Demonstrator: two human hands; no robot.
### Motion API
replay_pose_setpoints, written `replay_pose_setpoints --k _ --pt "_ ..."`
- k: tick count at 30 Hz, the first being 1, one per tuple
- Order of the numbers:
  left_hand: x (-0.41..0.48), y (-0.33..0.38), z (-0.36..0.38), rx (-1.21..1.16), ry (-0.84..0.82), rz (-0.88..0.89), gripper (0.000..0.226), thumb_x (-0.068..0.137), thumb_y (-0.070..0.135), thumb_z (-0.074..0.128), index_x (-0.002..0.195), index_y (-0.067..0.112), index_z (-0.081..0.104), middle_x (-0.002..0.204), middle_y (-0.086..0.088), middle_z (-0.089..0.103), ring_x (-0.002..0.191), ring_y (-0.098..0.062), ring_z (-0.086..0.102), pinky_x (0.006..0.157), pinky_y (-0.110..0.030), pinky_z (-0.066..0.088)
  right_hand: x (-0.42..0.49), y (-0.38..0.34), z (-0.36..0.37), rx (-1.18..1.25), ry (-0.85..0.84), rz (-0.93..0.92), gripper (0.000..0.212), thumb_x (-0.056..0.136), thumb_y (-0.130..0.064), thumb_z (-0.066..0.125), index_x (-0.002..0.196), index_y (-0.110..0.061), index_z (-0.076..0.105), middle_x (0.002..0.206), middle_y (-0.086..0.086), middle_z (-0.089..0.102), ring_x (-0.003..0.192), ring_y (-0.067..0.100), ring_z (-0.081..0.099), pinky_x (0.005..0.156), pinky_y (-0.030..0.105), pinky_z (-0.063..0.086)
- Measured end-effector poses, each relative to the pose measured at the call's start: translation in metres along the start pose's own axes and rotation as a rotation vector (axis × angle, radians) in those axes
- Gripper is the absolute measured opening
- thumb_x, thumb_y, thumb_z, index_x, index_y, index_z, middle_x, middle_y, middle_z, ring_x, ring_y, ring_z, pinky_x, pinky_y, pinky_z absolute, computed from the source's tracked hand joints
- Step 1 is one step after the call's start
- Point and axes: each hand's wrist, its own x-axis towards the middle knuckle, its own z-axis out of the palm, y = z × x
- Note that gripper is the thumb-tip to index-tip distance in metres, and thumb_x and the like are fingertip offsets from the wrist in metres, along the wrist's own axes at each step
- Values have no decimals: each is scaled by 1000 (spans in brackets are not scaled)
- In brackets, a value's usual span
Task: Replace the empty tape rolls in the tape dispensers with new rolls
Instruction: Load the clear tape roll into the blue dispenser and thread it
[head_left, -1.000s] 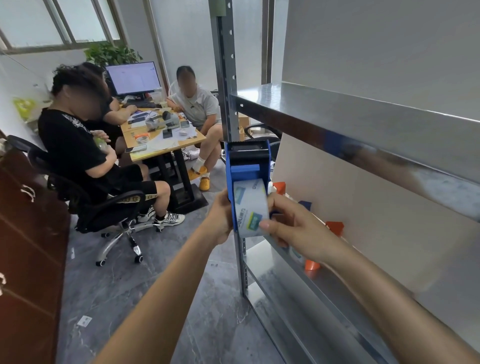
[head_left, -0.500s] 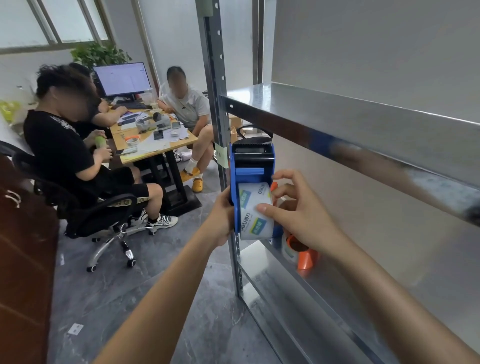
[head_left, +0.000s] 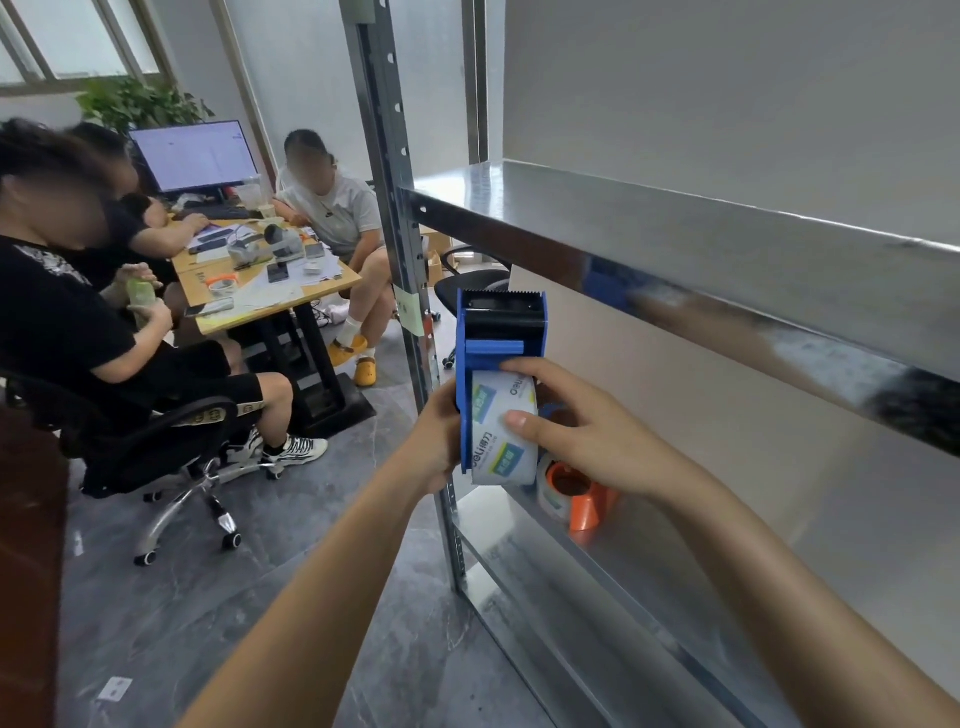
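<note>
I hold a blue tape dispenser (head_left: 500, 332) upright in front of the metal shelf unit, its toothed cutter at the top. My left hand (head_left: 435, 439) grips the dispenser's left side from behind. A new white tape roll (head_left: 503, 434) with blue and green labels sits between the dispenser's side walls. My right hand (head_left: 574, 434) curls round the roll, thumb on its face and fingers over its top and right side. An orange dispenser (head_left: 579, 491) holding a roll stands on the lower shelf just behind my right hand.
The shelf unit's upright post (head_left: 395, 208) rises just left of the dispenser, and an upper shelf (head_left: 675, 244) juts out above my hands. To the left, people sit on office chairs round a wooden desk (head_left: 270, 296) with a monitor. Grey tiled floor lies below.
The roll has gone deeper between the dispenser's walls and my right hand's fingers have spread over it. The orange dispenser on the lower shelf has come into view.
</note>
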Motion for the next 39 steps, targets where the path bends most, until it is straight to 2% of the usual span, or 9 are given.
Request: replay_pose_setpoints --k 4,7,14,19,21,25,30,33,39 --pt "3 -1 2 63 45 32 24 91 2 51 115 6 57 97 -12 68 85 -27 67 70 -38 55 -4 11 4 164 26 -24 48 92 -11 62 137 -21 49 122 3 64 108 15 64 93 39 54" --pt "3 0 3 85 57 32 18 93 3 47 99 14 60 82 -1 70 72 -15 68 65 -33 55 -10 16 12 59 111 -69 49 89 -24 65 134 -34 51 115 -3 67 102 14 65 90 39 54" --pt "-5 -7 6 36 18 -80 19 97 15 39 92 20 57 78 0 66 65 -14 66 63 -32 53 -20 15 19 -281 139 -104 53 89 -32 66 138 -27 45 89 -24 57 78 -11 55 72 8 39" --pt "-1 -9 4 -46 -27 -144 25 96 29 38 96 18 61 88 -7 69 75 -20 67 74 -39 52 -21 14 26 76 122 -38 46 87 -25 66 129 -34 48 99 -13 62 87 15 62 83 36 54" --pt "2 -5 2 -45 -46 -110 23 84 37 53 96 19 62 87 -5 69 71 -16 68 67 -35 55 -20 9 24 231 112 -26 44 88 -14 65 126 -31 49 102 -4 62 76 15 63 67 30 56" --pt "3 6 2 -30 -20 -42 70 41 43 67 103 11 59 84 -3 69 71 -16 66 62 -29 54 -18 0 21 568 177 110 37 93 -4 58 125 -14 43 74 0 53 36 4 39 34 17 30" --pt "1 13 8 5 6 -15 40 91 12 49 126 -7 46 89 -6 61 77 -17 59 68 -27 49 -12 -2 13 699 174 248 25 95 -31 58 89 -8 50 55 7 45 41 17 31 35 20 27" --pt "-3 15 12 -3 0 -36 48 78 23 56 121 0 50 90 -7 61 76 -17 59 65 -25 50 -13 0 10 665 112 197 27 95 -20 57 71 -11 49 51 3 43 40 12 33 37 18 28" --pt "-2 11 9 9 17 -29 43 81 35 51 112 6 55 100 -8 63 92 -26 60 75 -33 50 -30 17 17 459 -28 -6 30 84 -14 59 94 11 46 86 16 50 56 15 50 50 26 49"
